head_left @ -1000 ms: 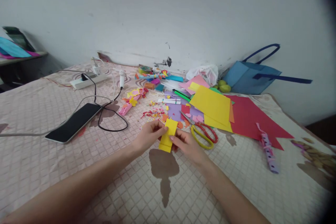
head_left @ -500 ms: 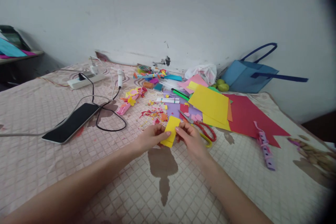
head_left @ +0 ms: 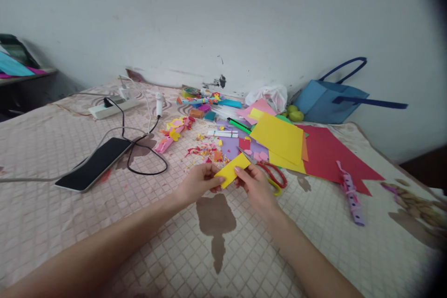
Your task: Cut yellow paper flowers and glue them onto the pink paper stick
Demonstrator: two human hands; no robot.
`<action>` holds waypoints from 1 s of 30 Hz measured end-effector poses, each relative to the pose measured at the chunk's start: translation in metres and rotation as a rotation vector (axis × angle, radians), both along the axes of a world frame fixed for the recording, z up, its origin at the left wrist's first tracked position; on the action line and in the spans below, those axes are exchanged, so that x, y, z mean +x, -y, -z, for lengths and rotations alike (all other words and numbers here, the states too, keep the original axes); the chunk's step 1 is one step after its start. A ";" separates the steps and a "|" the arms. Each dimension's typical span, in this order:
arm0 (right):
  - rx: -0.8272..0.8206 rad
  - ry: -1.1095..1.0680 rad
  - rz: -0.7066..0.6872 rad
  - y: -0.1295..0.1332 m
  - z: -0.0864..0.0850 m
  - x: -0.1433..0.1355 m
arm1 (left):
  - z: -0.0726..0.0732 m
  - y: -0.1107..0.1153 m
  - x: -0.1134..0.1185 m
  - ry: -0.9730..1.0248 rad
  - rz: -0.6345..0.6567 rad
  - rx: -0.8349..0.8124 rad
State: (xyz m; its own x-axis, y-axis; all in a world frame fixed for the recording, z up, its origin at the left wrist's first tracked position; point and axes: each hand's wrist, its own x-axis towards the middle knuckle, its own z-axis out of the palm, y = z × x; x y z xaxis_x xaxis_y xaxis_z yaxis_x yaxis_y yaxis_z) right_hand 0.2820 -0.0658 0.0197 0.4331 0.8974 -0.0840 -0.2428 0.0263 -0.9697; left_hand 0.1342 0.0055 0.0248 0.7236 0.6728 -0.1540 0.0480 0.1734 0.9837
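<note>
Between my two hands is a small yellow paper piece (head_left: pixel 229 173), tilted with its right end higher. My left hand (head_left: pixel 200 180) pinches its lower left end, and my right hand (head_left: pixel 252 182) grips it near the upper right end, thumb on top. Just beyond my right hand lie scissors with red handles (head_left: pixel 278 173); a yellow handle (head_left: pixel 275 187) shows partly behind that hand. Small colourful paper scraps (head_left: pixel 206 150) are scattered beyond my left hand.
A black tablet-like device (head_left: pixel 94 164) and cables lie left, by a white power strip (head_left: pixel 113 108). Yellow sheets (head_left: pixel 279 136), red paper (head_left: pixel 328 153) and a purple roll (head_left: pixel 352 198) are on the right. A blue bag (head_left: pixel 330 100) stands behind.
The yellow paper has turned clockwise from nearly upright to a flatter slant. Both hands still hold it, my left fingers now at its left end.
</note>
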 end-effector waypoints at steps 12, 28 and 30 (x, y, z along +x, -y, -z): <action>0.015 -0.109 0.045 -0.001 -0.002 0.001 | 0.000 0.001 -0.002 0.007 0.039 -0.185; -0.177 0.989 0.031 0.012 -0.012 0.095 | -0.008 -0.016 -0.006 0.113 -0.199 -0.169; -0.287 1.241 0.015 0.013 -0.003 0.109 | -0.009 -0.021 -0.008 0.135 -0.221 -0.154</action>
